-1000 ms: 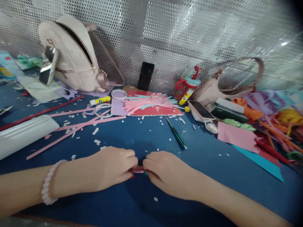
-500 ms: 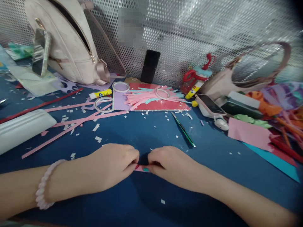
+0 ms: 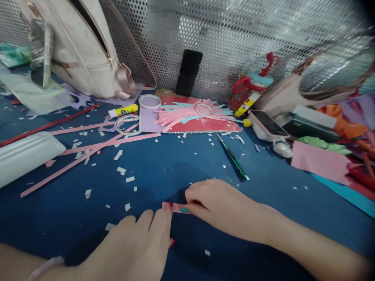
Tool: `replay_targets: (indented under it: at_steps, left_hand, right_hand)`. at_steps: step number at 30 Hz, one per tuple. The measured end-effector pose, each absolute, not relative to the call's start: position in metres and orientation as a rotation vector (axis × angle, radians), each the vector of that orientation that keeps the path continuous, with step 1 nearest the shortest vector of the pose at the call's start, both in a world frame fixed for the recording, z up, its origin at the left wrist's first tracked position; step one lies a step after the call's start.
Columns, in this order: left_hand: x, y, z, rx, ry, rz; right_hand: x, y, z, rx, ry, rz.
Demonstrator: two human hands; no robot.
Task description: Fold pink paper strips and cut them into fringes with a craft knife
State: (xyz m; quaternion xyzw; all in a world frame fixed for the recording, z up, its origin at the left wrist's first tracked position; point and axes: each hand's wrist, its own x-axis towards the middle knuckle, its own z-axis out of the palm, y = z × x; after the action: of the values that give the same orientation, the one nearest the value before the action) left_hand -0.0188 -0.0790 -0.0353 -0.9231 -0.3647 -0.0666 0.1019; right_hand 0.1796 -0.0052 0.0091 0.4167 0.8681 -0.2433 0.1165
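Observation:
A narrow pink paper strip (image 3: 177, 208) lies on the blue table in front of me. My right hand (image 3: 215, 207) pinches it between thumb and curled fingers. Its far part shows again beyond my right wrist; the middle is hidden beneath that hand. On the strip's left end rests the index fingertip of my left hand (image 3: 134, 246). The left thumb is apart from that fingertip, lower down, so this hand presses rather than grips. Small white paper scraps (image 3: 121, 170) are scattered around the hands.
Beyond lie a green-handled craft knife (image 3: 233, 158), tape rolls (image 3: 150, 102), a glue stick (image 3: 123, 111) and a bundle of pink and blue strips (image 3: 178, 115). A white case (image 3: 29, 158) is left. Phones, bags and coloured paper (image 3: 320, 162) line the back and right.
My left hand has let go of its pinch, dropped lower and turned, its index finger now on the strip's end. The right hand keeps its pinch. The view has shifted slightly.

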Motion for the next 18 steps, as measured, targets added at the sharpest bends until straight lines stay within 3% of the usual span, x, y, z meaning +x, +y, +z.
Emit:
replay_targets:
  at_steps: [18]
  left_hand:
    - [-0.0171,-0.0900,-0.0410,-2.768,-1.238,-0.040]
  right_hand:
    - [0.1804,-0.0065,0.0057,1.105,2.593,-0.633]
